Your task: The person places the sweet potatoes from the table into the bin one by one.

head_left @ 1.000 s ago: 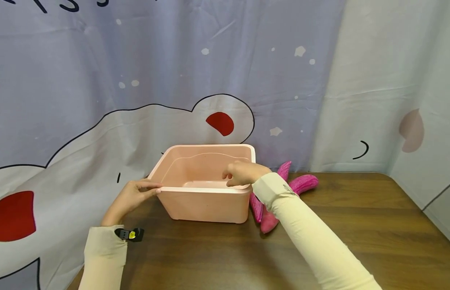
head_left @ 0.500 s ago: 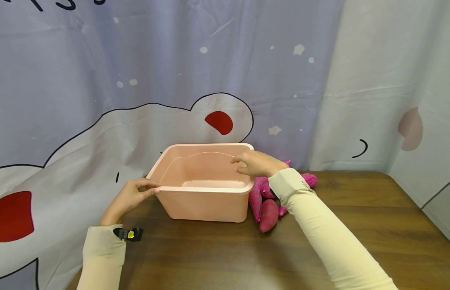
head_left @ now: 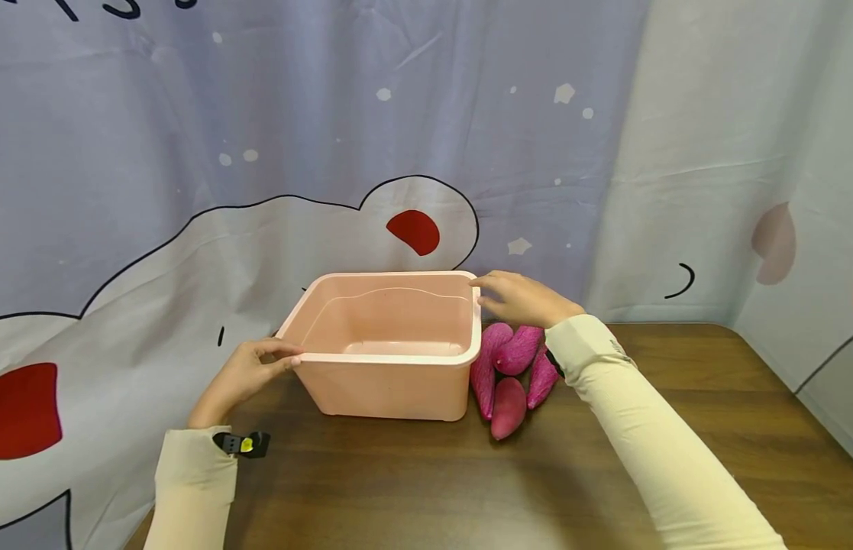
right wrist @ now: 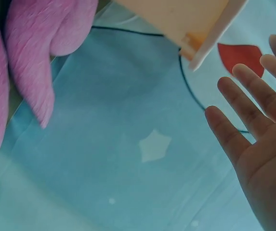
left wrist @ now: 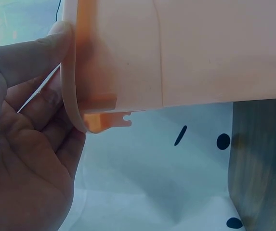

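A pink plastic tub (head_left: 385, 388) stands upright on the table, with nothing seen inside. My left hand (head_left: 243, 380) pinches the rim at its near left corner; in the left wrist view the thumb and fingers of that hand (left wrist: 27, 120) lie on either side of the rim (left wrist: 68, 86). At the tub's far right corner is my right hand (head_left: 529, 298), whose contact with the rim I cannot tell in the head view. The right wrist view shows this hand (right wrist: 268, 130) with fingers extended and spread, holding nothing, beside the tub (right wrist: 215, 33).
Several pink, sweet-potato-like things (head_left: 508, 409) lie against the tub's right side on the wooden table (head_left: 412, 489), partly below my right forearm; some show in the right wrist view (right wrist: 29, 57). A printed curtain (head_left: 295, 99) hangs behind the table.
My right hand has moved out of the tub, rightward and slightly up to its far right corner, uncovering more of the pink things. My left hand keeps its place on the rim.
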Motion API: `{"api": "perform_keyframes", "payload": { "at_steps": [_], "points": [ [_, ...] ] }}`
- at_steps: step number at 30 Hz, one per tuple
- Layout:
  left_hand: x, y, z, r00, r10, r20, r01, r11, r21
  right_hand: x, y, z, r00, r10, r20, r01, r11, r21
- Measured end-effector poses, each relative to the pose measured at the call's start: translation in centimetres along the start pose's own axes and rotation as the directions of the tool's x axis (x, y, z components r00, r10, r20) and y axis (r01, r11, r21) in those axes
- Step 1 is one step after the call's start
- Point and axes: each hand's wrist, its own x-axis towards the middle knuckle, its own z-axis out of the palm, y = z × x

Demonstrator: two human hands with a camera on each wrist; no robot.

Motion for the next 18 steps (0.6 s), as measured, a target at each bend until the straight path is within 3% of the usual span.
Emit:
{"api": "perform_keyframes", "payload": {
  "at_steps": [18],
  "points": [
    [0.0,-0.2,0.2,1.000,0.002,-0.015,-0.002,1.000,0.001,-4.8,5.9,0.6,0.997,0.057,0.042,-0.055,0.997,-0.055]
  ]
}}
